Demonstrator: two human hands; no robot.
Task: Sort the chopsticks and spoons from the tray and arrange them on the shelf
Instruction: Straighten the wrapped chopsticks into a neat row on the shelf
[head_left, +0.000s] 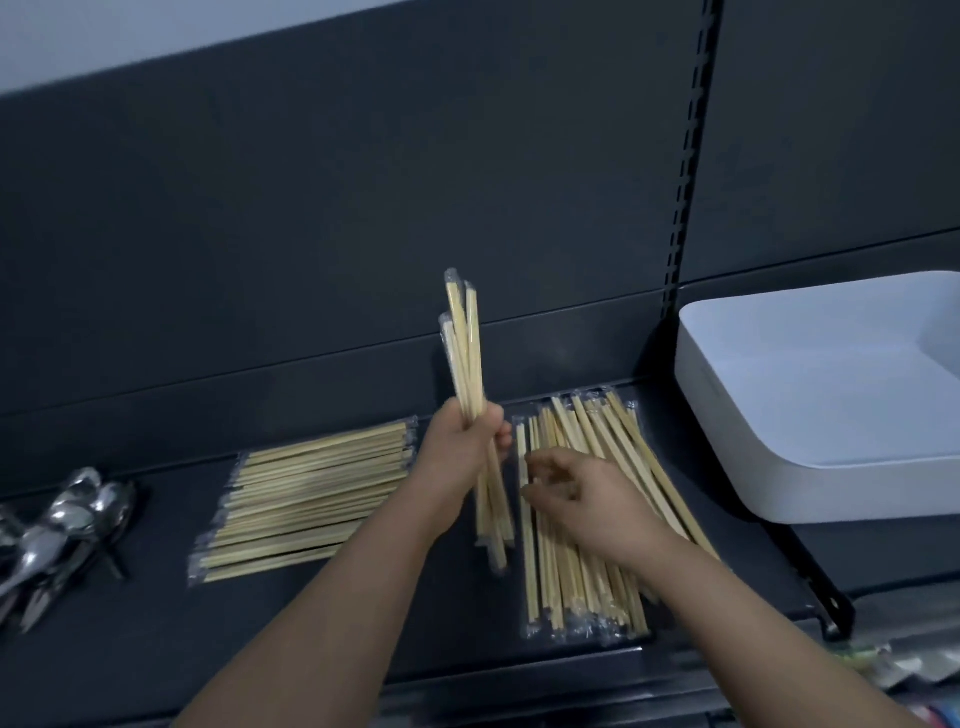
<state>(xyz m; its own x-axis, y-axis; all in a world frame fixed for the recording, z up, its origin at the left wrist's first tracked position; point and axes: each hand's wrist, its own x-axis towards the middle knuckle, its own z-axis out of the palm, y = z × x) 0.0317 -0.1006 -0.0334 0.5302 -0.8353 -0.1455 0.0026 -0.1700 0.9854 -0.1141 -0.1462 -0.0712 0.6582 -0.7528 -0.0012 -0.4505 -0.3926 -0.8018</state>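
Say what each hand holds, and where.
Left hand grips a bunch of plastic-wrapped pale wooden chopsticks near its middle; right hand over the loose pile: cannot tell.

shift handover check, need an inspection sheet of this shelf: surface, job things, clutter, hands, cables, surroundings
surface: dark grey metal shelf, partly bare
job's things: neat stack of wrapped pale wooden chopsticks; looser wrapped chopstick pile to its right; shiny metal spoons far left; white rectangular plastic tray far right, visible part empty
clutter: blurred packets below, lower right
hands: left hand grips an upright bundle of wrapped chopsticks; right hand curled over the looser pile, grasp unclear
cables: nothing seen
surroundings: dark back panel with slotted upright
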